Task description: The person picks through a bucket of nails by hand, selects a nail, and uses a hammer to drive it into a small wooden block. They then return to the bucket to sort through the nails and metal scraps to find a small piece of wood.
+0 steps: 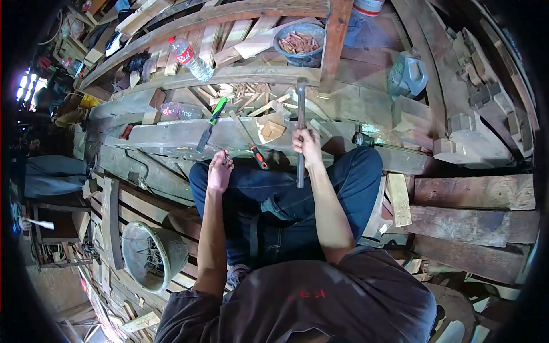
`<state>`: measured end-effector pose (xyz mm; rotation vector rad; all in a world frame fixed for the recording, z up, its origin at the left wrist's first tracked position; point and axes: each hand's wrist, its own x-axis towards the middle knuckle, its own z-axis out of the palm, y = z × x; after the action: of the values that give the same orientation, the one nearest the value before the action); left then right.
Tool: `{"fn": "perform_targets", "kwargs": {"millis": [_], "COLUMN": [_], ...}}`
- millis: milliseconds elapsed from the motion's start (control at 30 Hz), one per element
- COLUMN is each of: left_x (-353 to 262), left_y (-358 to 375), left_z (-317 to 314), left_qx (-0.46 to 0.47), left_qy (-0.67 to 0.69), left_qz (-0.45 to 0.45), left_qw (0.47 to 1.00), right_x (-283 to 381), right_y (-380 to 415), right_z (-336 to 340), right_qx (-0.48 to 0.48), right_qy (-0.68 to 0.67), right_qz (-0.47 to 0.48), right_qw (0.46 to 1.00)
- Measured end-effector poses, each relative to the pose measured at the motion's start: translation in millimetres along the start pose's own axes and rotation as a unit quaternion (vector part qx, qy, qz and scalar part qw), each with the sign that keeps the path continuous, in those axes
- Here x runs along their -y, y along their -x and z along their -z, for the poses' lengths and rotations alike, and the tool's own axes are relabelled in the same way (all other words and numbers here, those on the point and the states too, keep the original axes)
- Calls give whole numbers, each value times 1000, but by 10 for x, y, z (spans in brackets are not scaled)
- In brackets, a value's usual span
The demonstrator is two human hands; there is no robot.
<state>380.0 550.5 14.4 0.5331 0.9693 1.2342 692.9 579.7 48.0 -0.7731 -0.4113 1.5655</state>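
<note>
evidently the right hand (pixel 307 147) grips the hammer (pixel 301 108) mid-shaft, seemingly for balance, while the left hand (pixel 219 170) curls closed, any contents unclear, near the green-handled chisel (pixel 212 122) lying across the beam (pixel 171 135), presumably for easy reach.

White lettering runs across the red label (pixel 185 55) of the clear plastic bottle (pixel 200 70) with the red cap – it seems to open with an S, the rest too small to read surely. Small red characters (pixel 311 295) stand on the chest of the dark shirt (pixel 291 283) – the first looks like a K, the others blurred. The tub (pixel 369 6) at the top edge bears print, unreadable here.
</note>
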Motion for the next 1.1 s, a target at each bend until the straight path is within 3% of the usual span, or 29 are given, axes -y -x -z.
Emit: {"fn": "perform_targets", "kwargs": {"millis": [100, 233, 367, 500, 567, 767, 833, 867, 967, 1100], "left_x": [7, 23, -11, 10, 13, 495, 736, 835, 1232, 1314], "left_y": [-17, -23, -12, -93, -104, -713, -898, -989, -1255, -1297], "left_z": [13, 5, -13, -352, -777, -1485, -1632, -1670, -1755, -1939], "left_qx": [-2, -3, 13, 44, 79, 205, 185, 177, 143, 96], "left_qy": [-5, -5, -38, -115, -160, -263, -277, -259, -270, -506], "left_qz": [1, -1, 6, 29, -4, -36, -20, 33, 23, -76], "left_qw": [1000, 1000, 999, 992, 984, 942, 943, 949, 952, 854], "right_x": [228, 103, 87, 118, 121, 303, 368, 405, 488, 501], "right_y": [118, 92, 139, 77, 82, 134, 148, 158, 180, 164], "right_z": [-224, -214, -182, -40, -7, 59, 87, 97, 91, 156], "right_qx": [89, 63, 69, 105, 163, 347, 376, 390, 413, 424], "right_qy": [-67, 34, -45, -101, -151, -225, -221, -219, -221, -272], "right_qz": [-30, -74, -100, -105, -112, -124, -122, -119, -86, -36], "right_qw": [993, 995, 992, 984, 969, 902, 892, 886, 879, 863]}}
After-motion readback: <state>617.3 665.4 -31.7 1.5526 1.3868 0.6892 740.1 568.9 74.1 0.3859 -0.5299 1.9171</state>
